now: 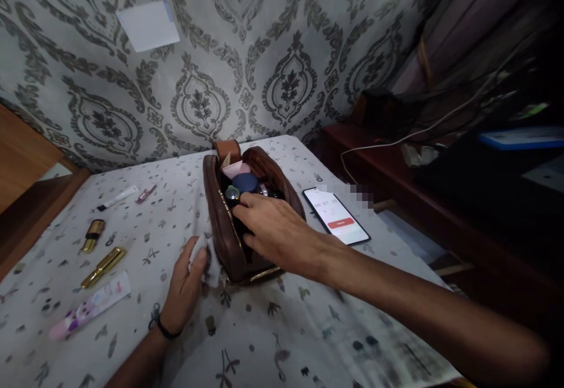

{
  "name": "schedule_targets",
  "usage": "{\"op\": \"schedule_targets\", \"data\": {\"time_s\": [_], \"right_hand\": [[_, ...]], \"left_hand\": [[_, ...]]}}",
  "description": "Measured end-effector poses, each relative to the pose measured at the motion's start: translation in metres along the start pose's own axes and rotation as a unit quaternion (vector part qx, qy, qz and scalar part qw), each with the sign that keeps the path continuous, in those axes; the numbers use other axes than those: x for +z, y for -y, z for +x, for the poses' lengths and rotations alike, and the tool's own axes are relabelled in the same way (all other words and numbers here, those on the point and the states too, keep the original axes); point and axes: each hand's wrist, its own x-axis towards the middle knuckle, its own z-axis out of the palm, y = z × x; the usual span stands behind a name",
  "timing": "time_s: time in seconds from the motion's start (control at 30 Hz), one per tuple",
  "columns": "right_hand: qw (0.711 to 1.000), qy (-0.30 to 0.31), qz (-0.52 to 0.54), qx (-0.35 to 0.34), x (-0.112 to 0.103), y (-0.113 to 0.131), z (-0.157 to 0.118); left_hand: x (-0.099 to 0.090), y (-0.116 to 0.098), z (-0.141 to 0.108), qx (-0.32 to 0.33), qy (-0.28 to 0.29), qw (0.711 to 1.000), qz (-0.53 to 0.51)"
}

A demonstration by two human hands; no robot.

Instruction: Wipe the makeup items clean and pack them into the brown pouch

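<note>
A brown zippered toiletry bag stands unzipped on the patterned cloth. My right hand reaches into it from the right, fingers bent downward; the fingertips are partly hidden among the contents, so their grip is unclear. Close to those fingers is a small round silvery-green lid. Behind it sit a dark blue round lid and a pink item. My left hand, with a black band at the wrist, is closed on a crumpled white tissue beside the bag's left side.
On the left lie a pink-and-white tube, a gold lipstick-like tube, a gold-and-dark small bottle, a slim white tube and a small pink item. Right of the bag lies a phone. A dark red table adjoins.
</note>
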Motion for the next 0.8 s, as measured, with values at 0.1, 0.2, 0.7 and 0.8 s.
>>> {"op": "schedule_targets", "data": {"time_s": [0.1,0.2,0.7,0.8], "right_hand": [[1.000,0.003,0.012,0.009,-0.001,0.000,0.002],[0.999,0.005,0.029,0.022,-0.006,-0.001,-0.002],[0.962,-0.235,0.129,-0.044,0.029,-0.004,-0.095],[0.950,-0.268,0.156,-0.036,0.034,-0.004,-0.096]], "left_hand": [[-0.001,0.000,-0.001,-0.015,0.011,1.000,0.005],[-0.002,0.002,-0.002,-0.058,0.029,0.998,0.002],[-0.006,0.019,-0.005,0.040,0.055,0.998,0.012],[-0.005,0.023,-0.006,0.043,0.058,0.997,0.007]]}}
